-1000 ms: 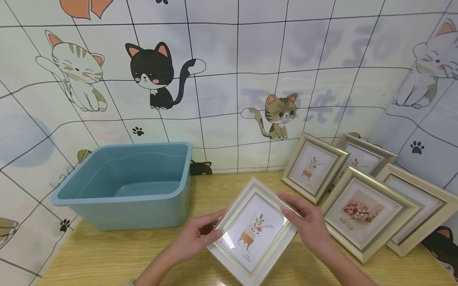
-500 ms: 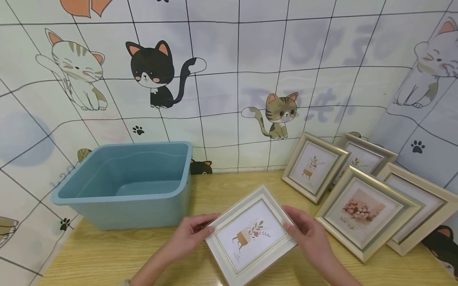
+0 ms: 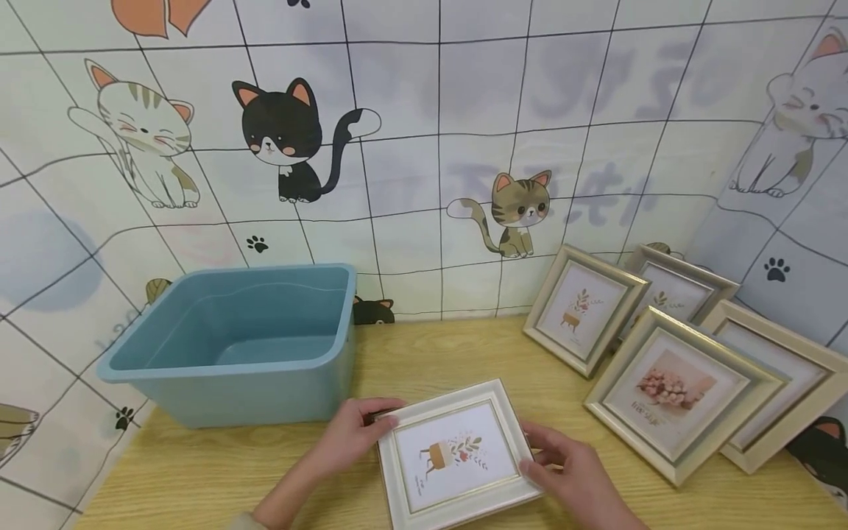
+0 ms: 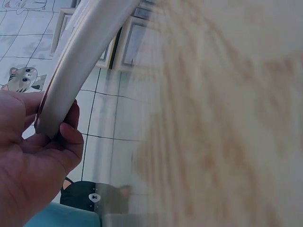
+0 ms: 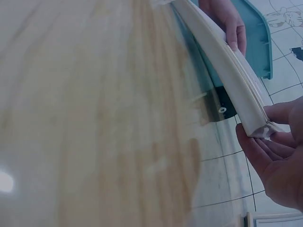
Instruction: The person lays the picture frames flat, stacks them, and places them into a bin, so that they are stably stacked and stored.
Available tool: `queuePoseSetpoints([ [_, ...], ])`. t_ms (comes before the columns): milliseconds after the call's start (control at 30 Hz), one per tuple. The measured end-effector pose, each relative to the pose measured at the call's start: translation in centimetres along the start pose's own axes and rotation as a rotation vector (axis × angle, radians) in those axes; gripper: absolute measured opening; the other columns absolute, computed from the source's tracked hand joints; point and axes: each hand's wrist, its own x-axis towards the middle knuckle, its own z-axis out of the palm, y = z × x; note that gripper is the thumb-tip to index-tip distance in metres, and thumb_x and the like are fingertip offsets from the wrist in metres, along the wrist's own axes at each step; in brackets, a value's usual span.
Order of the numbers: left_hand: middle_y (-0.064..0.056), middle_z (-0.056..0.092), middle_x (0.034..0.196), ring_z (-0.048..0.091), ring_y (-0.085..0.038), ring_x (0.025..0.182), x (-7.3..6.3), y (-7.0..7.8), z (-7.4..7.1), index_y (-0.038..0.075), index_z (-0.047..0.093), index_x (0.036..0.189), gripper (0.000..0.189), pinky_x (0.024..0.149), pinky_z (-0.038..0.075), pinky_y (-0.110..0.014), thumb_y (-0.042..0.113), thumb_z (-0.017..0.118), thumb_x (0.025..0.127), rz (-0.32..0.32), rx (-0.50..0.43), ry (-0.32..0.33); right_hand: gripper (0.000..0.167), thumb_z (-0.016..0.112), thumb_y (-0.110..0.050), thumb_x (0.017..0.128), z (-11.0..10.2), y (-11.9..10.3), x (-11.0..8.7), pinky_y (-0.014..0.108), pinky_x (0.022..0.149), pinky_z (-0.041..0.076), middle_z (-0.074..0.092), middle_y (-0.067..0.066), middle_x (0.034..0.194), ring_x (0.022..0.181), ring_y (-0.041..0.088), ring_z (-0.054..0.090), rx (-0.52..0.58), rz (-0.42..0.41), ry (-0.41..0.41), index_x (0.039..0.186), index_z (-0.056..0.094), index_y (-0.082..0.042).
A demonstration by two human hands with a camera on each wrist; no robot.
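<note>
Between both hands is a cream-white picture frame (image 3: pixel 456 464) with a thin gold inner line and a printed plant-pot card, its picture lying sideways. My left hand (image 3: pixel 351 438) pinches the upper left corner, thumb on the front and fingers behind. In the left wrist view the left hand (image 4: pixel 38 151) has its fingers curled under the white edge. My right hand (image 3: pixel 570 471) grips the right edge, thumb on the face. The right wrist view has the right hand (image 5: pixel 279 151) around a corner of the white picture frame (image 5: pixel 232 71), tilted above the wooden table.
A blue plastic tub (image 3: pixel 225 375) stands at the left against the cat-print wall covering. On the right lean several picture frames, among them a gold one with pink flowers (image 3: pixel 676 397) and a smaller one with a plant-pot print (image 3: pixel 576 309). Beneath is the wood-grain table (image 3: pixel 430 346).
The white picture frame has turned counterclockwise, from a diagonal stance to nearly sideways, and has come lower. Both hands keep hold of it; the right hand has moved down along with it.
</note>
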Motion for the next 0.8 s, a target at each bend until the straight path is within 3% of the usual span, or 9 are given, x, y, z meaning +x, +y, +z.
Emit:
queuePoseSetpoints([
  [233, -0.008, 0.074, 0.113, 0.059, -0.008, 0.078, 0.7, -0.6, 0.5, 0.004, 0.076, 0.121, 0.025, 0.068, 0.048, -0.023, 0.014, 0.069, 0.099, -0.021, 0.034, 0.01, 0.054, 0.077, -0.005, 0.091, -0.5, 1.0, -0.1, 0.028, 0.077, 0.057, 0.068, 0.023, 0.121, 0.09, 0.011, 0.067, -0.063, 0.024, -0.053, 0.137, 0.055, 0.014],
  [333, -0.007, 0.074, 0.1, 0.053, -0.006, 0.07, 1.0, -0.8, 0.7, 0.003, 0.075, 0.123, 0.026, 0.063, 0.045, -0.023, 0.014, 0.068, 0.1, -0.016, 0.048, -0.002, 0.056, 0.079, -0.006, 0.089, -0.5, 1.1, 0.0, 0.028, 0.076, 0.057, 0.066, 0.024, 0.124, 0.092, 0.015, 0.067, -0.08, 0.045, -0.062, 0.137, 0.056, 0.013],
  [467, -0.005, 0.073, 0.097, 0.05, -0.006, 0.067, 1.3, -0.7, 0.8, 0.005, 0.075, 0.124, 0.026, 0.06, 0.042, -0.023, 0.015, 0.066, 0.101, -0.009, 0.069, -0.007, 0.058, 0.081, -0.005, 0.087, -0.4, 1.3, 0.0, 0.027, 0.074, 0.057, 0.068, 0.021, 0.119, 0.094, 0.02, 0.068, -0.109, 0.048, -0.073, 0.136, 0.057, 0.013],
  [600, -0.005, 0.074, 0.108, 0.054, -0.007, 0.07, 1.6, -0.7, 1.1, 0.005, 0.075, 0.123, 0.025, 0.061, 0.044, -0.023, 0.014, 0.066, 0.101, 0.0, 0.079, -0.019, 0.058, 0.081, -0.003, 0.086, -0.5, 1.5, -0.1, 0.028, 0.075, 0.058, 0.071, 0.017, 0.112, 0.094, 0.022, 0.069, -0.117, 0.041, -0.086, 0.134, 0.056, 0.016],
  [800, -0.004, 0.074, 0.102, 0.06, -0.009, 0.079, 1.9, -1.2, 1.5, 0.003, 0.074, 0.121, 0.023, 0.067, 0.05, -0.024, 0.009, 0.064, 0.102, 0.011, 0.077, -0.033, 0.059, 0.081, -0.005, 0.086, -0.4, 1.7, -0.1, 0.026, 0.074, 0.057, 0.072, 0.017, 0.109, 0.091, 0.015, 0.069, -0.153, 0.003, -0.105, 0.132, 0.055, 0.02],
])
